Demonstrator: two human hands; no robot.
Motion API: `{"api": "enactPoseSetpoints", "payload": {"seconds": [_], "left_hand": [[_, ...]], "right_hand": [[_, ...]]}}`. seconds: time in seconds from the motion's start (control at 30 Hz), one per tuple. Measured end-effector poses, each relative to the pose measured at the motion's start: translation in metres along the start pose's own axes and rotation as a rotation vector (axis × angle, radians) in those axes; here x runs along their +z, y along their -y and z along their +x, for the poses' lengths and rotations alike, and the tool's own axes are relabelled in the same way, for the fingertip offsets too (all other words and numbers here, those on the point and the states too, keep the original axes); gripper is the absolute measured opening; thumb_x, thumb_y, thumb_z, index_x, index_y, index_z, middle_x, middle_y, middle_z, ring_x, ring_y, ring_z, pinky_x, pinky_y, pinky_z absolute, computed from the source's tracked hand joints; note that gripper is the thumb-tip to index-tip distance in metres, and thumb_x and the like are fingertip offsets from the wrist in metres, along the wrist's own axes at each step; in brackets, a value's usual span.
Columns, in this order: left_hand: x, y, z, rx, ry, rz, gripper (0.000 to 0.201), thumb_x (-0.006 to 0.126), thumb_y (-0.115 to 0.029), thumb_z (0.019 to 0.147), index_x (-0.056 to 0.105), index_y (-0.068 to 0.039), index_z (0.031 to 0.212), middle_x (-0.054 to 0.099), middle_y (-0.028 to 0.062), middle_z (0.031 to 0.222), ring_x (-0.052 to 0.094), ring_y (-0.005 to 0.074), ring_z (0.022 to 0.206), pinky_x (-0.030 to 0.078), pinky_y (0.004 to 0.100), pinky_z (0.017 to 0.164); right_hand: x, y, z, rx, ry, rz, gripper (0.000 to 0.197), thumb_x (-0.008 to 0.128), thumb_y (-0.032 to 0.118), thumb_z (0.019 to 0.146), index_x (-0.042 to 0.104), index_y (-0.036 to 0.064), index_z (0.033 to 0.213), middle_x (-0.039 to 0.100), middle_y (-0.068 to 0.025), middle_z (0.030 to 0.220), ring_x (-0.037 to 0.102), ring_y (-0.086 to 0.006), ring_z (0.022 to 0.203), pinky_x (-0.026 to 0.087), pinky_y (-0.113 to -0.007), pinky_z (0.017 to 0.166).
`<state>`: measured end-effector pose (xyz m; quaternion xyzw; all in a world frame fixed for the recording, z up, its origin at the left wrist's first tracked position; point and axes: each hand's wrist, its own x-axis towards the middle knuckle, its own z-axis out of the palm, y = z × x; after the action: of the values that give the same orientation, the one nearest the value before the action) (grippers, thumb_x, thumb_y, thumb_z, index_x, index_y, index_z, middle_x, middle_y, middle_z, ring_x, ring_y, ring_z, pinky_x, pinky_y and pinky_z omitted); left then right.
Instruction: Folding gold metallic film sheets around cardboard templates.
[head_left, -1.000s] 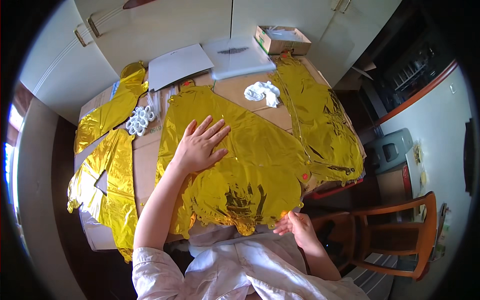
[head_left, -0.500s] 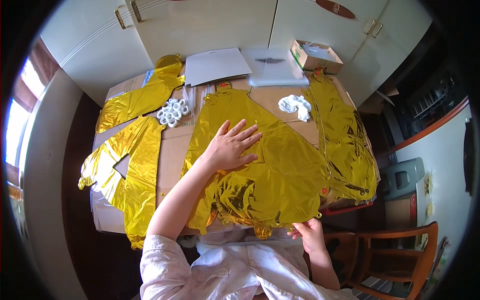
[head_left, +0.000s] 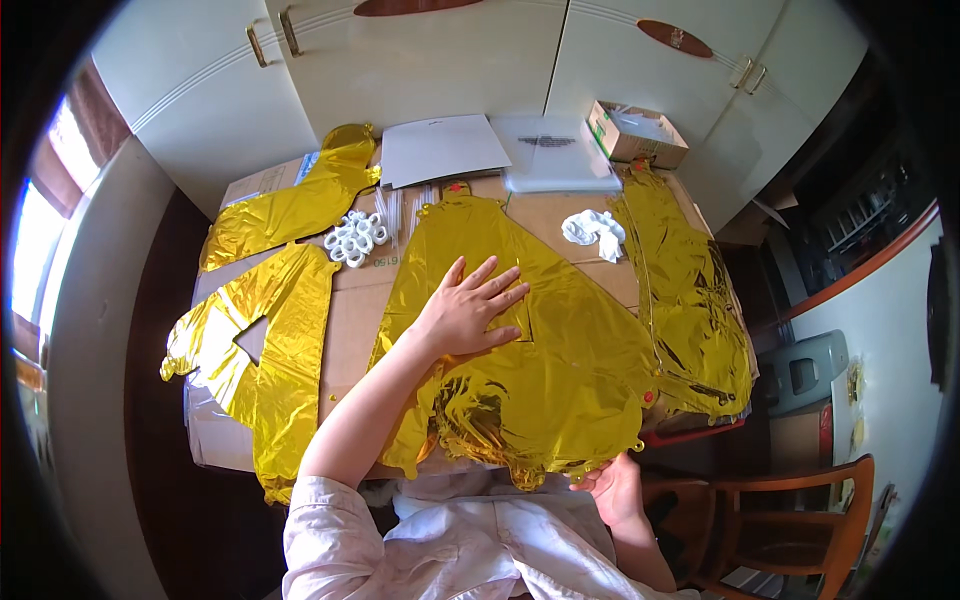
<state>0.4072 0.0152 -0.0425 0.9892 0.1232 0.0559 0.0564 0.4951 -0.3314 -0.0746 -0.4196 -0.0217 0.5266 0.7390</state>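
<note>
A large flat gold foil balloon (head_left: pixel 590 350), with a rectangular slit in its middle, is spread across the table's centre. My left hand (head_left: pixel 465 312) lies flat on it beside the slit, fingers spread. At the near edge my right hand (head_left: pixel 615 488) has hold of the balloon's rim, its fingertips partly hidden beneath the foil. Creased, bunched foil shows between the two hands along the near side. A second gold foil balloon (head_left: pixel 290 340) with a diamond-shaped opening lies to the left, and a third (head_left: pixel 300 205) curves behind it. Another long, wrinkled foil balloon (head_left: pixel 690 300) lies on the right.
White rolls of ribbon (head_left: pixel 356 238) sit in a cluster beside clear straws (head_left: pixel 397 215). Farther back are white sheets (head_left: pixel 445 150), a clear plastic packet (head_left: pixel 560 155) and a small cardboard box (head_left: pixel 638 135). A crumpled white cloth (head_left: pixel 597 234) rests right of centre. A wooden chair (head_left: pixel 790 520) stands near right.
The whole view has shifted, so the table sits slightly lower in it. My right hand's fingers have slid farther under the balloon's near edge. My left hand stays flat on the foil.
</note>
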Motion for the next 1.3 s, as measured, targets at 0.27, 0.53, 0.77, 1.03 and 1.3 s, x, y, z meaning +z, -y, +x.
{"api": "enactPoseSetpoints", "payload": {"seconds": [0.27, 0.53, 0.77, 1.03, 1.3], "left_hand": [[0.004, 0.001, -0.001, 0.011, -0.038, 0.013, 0.079, 0.049, -0.066, 0.082, 0.033, -0.024, 0.148, 0.032, 0.0048, 0.153, 0.023, 0.0312, 0.143, 0.015, 0.0555, 0.114], [0.005, -0.001, 0.0, 0.019, -0.057, 0.027, 0.079, 0.048, -0.065, 0.083, 0.033, -0.024, 0.148, 0.034, 0.0052, 0.152, 0.025, 0.0314, 0.142, 0.016, 0.0553, 0.114], [0.003, -0.002, 0.0, 0.025, -0.057, 0.046, 0.079, 0.047, -0.067, 0.083, 0.033, -0.024, 0.148, 0.034, 0.0053, 0.152, 0.026, 0.0312, 0.142, 0.016, 0.0549, 0.114], [0.005, 0.0, 0.0, 0.022, -0.05, 0.031, 0.08, 0.048, -0.068, 0.083, 0.033, -0.024, 0.148, 0.033, 0.0056, 0.152, 0.025, 0.0312, 0.142, 0.016, 0.0548, 0.114], [0.006, -0.001, 0.001, 0.025, -0.049, 0.027, 0.08, 0.048, -0.068, 0.083, 0.032, -0.024, 0.148, 0.033, 0.0057, 0.152, 0.025, 0.0314, 0.142, 0.016, 0.0558, 0.114]], "right_hand": [[0.045, -0.016, 0.006, -0.336, -0.098, -0.278, 0.031, 0.061, 0.011, 0.089, 0.051, 0.0008, 0.117, 0.058, -0.0037, 0.104, 0.054, -0.009, 0.087, 0.044, -0.024, 0.073], [0.049, -0.037, 0.014, -0.335, 0.126, -0.432, 0.038, 0.056, 0.005, 0.091, 0.045, 0.0031, 0.127, 0.053, -0.0002, 0.102, 0.049, -0.0072, 0.084, 0.041, -0.024, 0.073], [0.072, -0.032, 0.022, -0.585, 0.343, -1.244, 0.052, 0.048, 0.009, 0.094, 0.03, -0.0099, 0.139, 0.04, -0.0306, 0.136, 0.04, -0.0447, 0.127, 0.031, -0.044, 0.108], [0.096, -0.032, 0.027, -0.856, 0.456, -1.897, 0.056, 0.046, 0.016, 0.092, 0.033, -0.0116, 0.138, 0.037, -0.0299, 0.143, 0.034, -0.0437, 0.135, 0.025, -0.051, 0.113], [0.099, -0.019, 0.025, -0.831, 0.512, -1.646, 0.065, 0.057, 0.031, 0.092, 0.036, -0.0077, 0.139, 0.038, -0.0265, 0.143, 0.036, -0.0401, 0.135, 0.026, -0.051, 0.112]]}}
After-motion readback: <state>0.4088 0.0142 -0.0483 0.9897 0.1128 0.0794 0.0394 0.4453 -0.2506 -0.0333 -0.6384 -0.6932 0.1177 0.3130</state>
